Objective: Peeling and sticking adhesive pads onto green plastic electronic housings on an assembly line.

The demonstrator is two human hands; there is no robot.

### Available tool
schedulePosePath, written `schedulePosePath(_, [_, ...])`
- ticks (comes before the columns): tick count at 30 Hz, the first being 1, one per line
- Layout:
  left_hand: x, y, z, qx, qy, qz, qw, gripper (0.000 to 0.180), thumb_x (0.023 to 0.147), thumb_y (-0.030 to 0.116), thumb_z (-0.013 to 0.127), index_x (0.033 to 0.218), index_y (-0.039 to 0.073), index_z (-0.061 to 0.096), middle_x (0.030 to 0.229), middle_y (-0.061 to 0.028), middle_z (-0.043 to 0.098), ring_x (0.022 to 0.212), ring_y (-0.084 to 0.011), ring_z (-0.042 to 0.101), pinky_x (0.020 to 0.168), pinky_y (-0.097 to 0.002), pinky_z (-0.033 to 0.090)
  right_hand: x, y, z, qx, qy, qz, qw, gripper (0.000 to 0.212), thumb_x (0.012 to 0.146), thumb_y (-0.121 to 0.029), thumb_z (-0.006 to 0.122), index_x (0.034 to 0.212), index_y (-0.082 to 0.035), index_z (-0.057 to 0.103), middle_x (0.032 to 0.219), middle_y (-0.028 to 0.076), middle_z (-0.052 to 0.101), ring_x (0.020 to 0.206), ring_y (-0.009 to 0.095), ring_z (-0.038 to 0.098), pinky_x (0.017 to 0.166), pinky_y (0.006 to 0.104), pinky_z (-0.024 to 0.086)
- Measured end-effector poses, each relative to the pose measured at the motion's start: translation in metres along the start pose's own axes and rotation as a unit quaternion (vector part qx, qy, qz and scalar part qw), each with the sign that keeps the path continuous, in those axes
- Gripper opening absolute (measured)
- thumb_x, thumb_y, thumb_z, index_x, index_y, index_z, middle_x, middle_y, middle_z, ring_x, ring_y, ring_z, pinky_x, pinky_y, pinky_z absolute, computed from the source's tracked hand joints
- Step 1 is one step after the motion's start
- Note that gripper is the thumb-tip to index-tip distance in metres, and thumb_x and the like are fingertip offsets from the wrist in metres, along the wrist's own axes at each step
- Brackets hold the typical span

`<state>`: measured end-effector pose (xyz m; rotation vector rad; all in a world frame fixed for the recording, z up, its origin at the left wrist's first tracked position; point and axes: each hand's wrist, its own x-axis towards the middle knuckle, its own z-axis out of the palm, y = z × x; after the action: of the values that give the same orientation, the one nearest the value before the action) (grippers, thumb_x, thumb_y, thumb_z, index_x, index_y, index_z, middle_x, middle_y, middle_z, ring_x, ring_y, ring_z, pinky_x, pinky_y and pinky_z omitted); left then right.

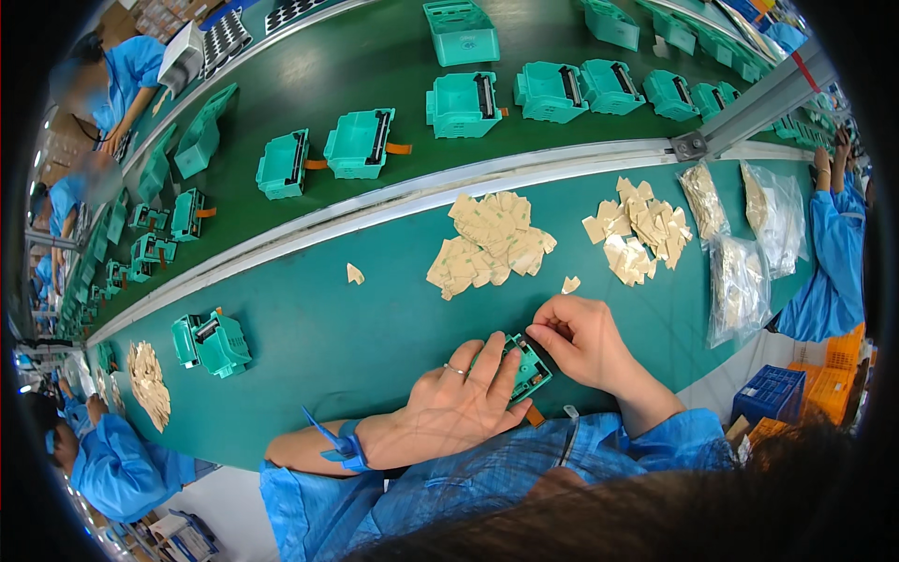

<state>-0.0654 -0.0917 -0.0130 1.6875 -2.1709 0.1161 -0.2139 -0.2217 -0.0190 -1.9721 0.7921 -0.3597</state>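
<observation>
My left hand (pixel 457 401) is wrapped over a small green plastic housing (pixel 532 371) close to my body and holds it against the table. An orange ribbon cable (pixel 535 415) sticks out at its near end. Thumb and forefinger of my right hand (pixel 588 345) are pinched together at the housing's far right corner. Whatever lies between those fingertips is too small or hidden to name. Beyond my hands lies a heap of beige adhesive pieces (pixel 489 245), with one loose beige piece (pixel 571 285) near my right hand. A blue wrist strap (pixel 345 448) circles my left wrist.
More green housings (pixel 223 345) stand at left. A second beige pile (pixel 646 225) and clear plastic bags (pixel 739 286) lie at right. Past a metal rail (pixel 412 193), a green belt (pixel 375 80) carries several housings. A metal post (pixel 763 103) rises at right. Co-workers sit both sides.
</observation>
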Motion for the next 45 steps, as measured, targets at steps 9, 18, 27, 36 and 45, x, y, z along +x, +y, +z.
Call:
schedulePosePath(9, [0.01,-0.001,-0.011,-0.072,-0.069,-0.037,0.994,0.052,0.067,0.036,0.07,0.106,0.003,0.061,0.108,-0.014,0.054,0.083,-0.0238,0.054,0.047,-0.0264,0.049,0.001,0.0,-0.004,-0.058,-0.007,-0.047,0.997,0.012,0.079,-0.012,0.064,0.077,-0.004,0.055,0.067,0.011,0.059,0.061,0.029,0.059,0.052,0.037,0.045])
schedulePosePath(18, [0.012,-0.005,-0.017,-0.101,-0.014,-0.013,0.995,0.054,0.059,0.026,0.079,0.105,0.005,0.06,0.109,-0.0154,0.054,0.086,-0.0273,0.057,0.058,-0.0315,0.05,-0.004,-0.023,-0.02,-0.048,0.035,-0.127,0.99,0.014,0.08,-0.013,0.063,0.077,-0.005,0.053,0.069,0.008,0.056,0.062,0.03,0.057,0.051,0.0384,0.045])
schedulePosePath(27, [0.008,-0.017,0.001,-0.057,0.175,0.105,0.977,0.045,0.065,0.024,0.079,0.1,0.007,0.056,0.11,-0.02,0.053,0.094,-0.0326,0.056,0.067,-0.0359,0.051,-0.018,-0.049,-0.03,-0.057,0.076,-0.245,0.965,0.011,0.073,-0.008,0.063,0.075,-0.004,0.053,0.065,0.006,0.048,0.057,0.023,0.053,0.046,0.0324,0.042])
schedulePosePath(36, [0.008,-0.022,0.001,0.13,0.173,0.137,0.967,0.022,0.076,0.022,0.07,0.096,0.015,0.062,0.113,-0.0151,0.056,0.097,-0.0278,0.055,0.071,-0.0326,0.056,-0.034,-0.071,-0.021,-0.356,0.146,-0.313,0.868,0.016,0.062,-0.009,0.063,0.074,-0.004,0.054,0.061,0.002,0.041,0.052,0.013,0.044,0.037,0.0226,0.034])
schedulePosePath(45, [0.003,-0.034,0.001,0.068,0.232,0.102,0.965,0.029,0.076,0.026,0.07,0.103,0.017,0.063,0.111,-0.0137,0.058,0.093,-0.0268,0.058,0.067,-0.0282,0.053,-0.032,-0.071,-0.031,-0.182,0.241,-0.233,0.924,0.043,0.065,-0.019,0.075,0.1,-0.001,0.059,0.087,0.009,0.057,0.063,0.016,0.057,0.045,0.0244,0.045])
